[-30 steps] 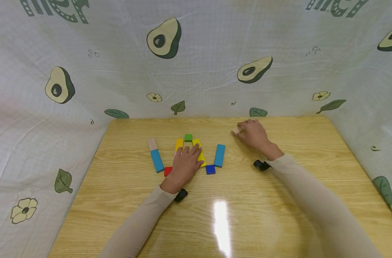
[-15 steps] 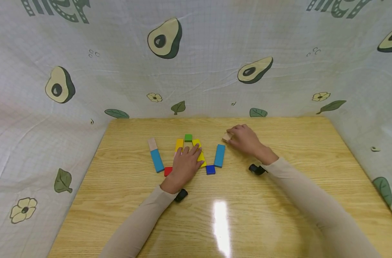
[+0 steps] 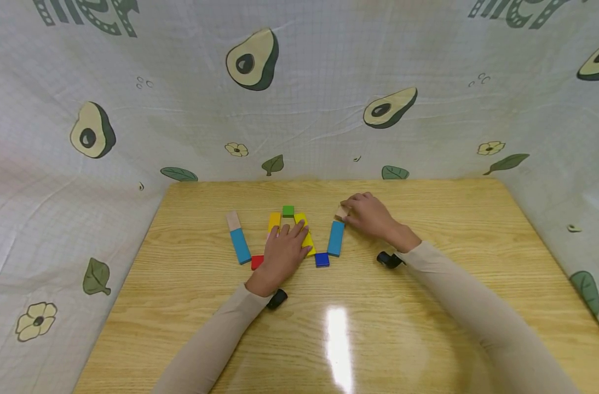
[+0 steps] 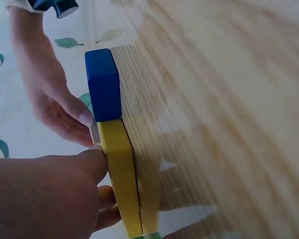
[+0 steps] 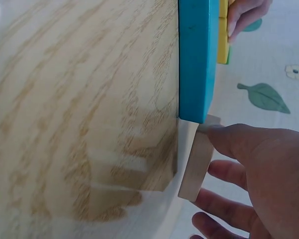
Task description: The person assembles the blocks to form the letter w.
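Observation:
My right hand [image 3: 370, 216] pinches a plain wooden block [image 5: 197, 164] between thumb and fingers. That block is at the far end of a light blue block [image 3: 336, 238], tilted slightly against its line in the right wrist view. My left hand [image 3: 283, 254] rests over the middle blocks with fingers spread and fairly straight. Its thumb and fingertips touch the side of a yellow block [image 4: 118, 174]. A dark blue block [image 4: 103, 84] adjoins the yellow one's near end. Under the left hand, an orange-yellow block [image 3: 274, 219] and a pinkish piece are partly hidden.
Behind the hands lies a green block [image 3: 288, 211]. On the left, a second plain block [image 3: 233, 220] and another light blue block [image 3: 240, 246] form a slanted line down to a red block [image 3: 257, 262]. A printed cloth [image 3: 319, 148] stands behind the wooden table [image 3: 378, 328].
My right hand has moved left and slightly nearer, carrying the plain wooden block from the table's far right to the light blue block's far end. The left hand has stayed still.

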Available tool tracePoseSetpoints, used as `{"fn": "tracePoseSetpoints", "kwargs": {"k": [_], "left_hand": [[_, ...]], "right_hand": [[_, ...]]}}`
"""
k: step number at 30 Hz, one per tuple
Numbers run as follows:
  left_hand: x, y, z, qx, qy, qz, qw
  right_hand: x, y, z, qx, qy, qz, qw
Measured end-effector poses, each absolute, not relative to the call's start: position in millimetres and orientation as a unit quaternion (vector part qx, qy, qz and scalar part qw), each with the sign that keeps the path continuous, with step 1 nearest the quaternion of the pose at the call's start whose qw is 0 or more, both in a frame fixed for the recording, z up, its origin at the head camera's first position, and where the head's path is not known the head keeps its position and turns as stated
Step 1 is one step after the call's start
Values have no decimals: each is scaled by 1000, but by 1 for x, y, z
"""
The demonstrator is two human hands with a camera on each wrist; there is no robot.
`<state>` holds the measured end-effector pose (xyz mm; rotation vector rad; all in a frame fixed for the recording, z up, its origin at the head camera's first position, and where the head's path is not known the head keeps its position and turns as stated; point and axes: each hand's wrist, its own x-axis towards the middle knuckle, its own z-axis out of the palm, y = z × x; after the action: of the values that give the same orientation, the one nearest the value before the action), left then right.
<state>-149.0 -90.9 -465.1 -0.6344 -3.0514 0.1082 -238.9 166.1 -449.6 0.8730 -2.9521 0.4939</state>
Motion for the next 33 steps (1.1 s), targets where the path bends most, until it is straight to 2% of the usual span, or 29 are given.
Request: {"fn": "tracePoseSetpoints", "kwargs": {"k": [33], "left_hand": [[-150,-92,-469,-206,-977,40,28]], "right_hand": [[-246,169,-455,315,-934,163,-27]]}}
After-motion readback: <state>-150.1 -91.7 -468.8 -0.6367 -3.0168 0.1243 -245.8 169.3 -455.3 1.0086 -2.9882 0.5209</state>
